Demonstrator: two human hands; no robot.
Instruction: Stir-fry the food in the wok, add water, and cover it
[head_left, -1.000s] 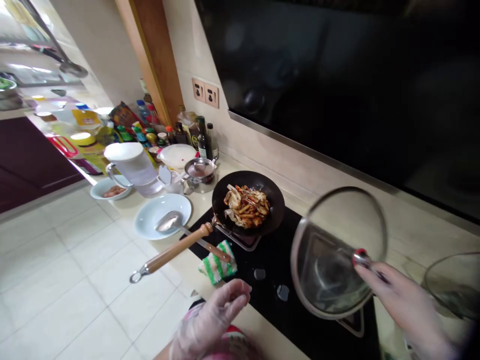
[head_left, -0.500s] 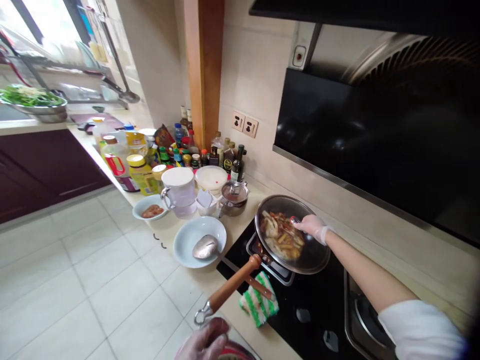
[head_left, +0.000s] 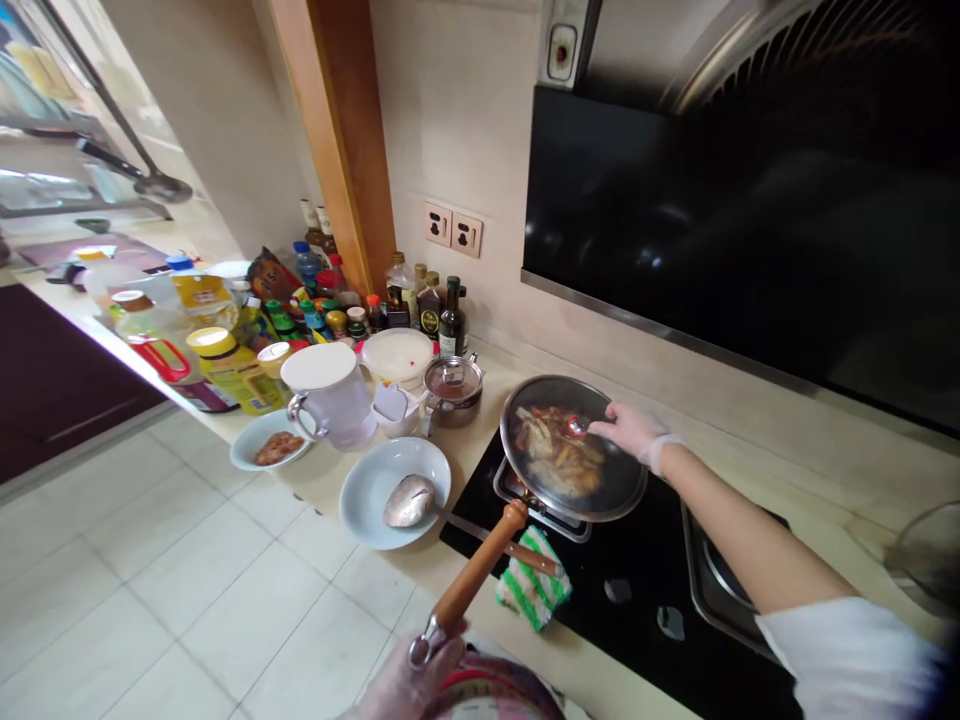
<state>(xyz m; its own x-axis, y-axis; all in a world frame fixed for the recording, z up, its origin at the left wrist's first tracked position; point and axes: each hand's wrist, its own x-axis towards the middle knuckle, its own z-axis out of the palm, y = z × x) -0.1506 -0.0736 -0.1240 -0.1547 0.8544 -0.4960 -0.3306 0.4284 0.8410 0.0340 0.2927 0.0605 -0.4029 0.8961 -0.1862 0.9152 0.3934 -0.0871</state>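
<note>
Right hand point(head_left: 634, 432) pinches the knob of the glass lid point(head_left: 574, 448) resting on the wok point(head_left: 525, 490); seat the lid level and centred while the left hand point(head_left: 420, 675), grip unclear, steadies the wooden handle point(head_left: 480, 568).

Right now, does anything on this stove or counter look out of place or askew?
Little stands out. The wok's wooden handle juts past the counter edge over the floor, close to the left hand. The right hand rests on the glass lid, which sits level on the wok. The ladle lies in a plate. No spills visible.
</note>
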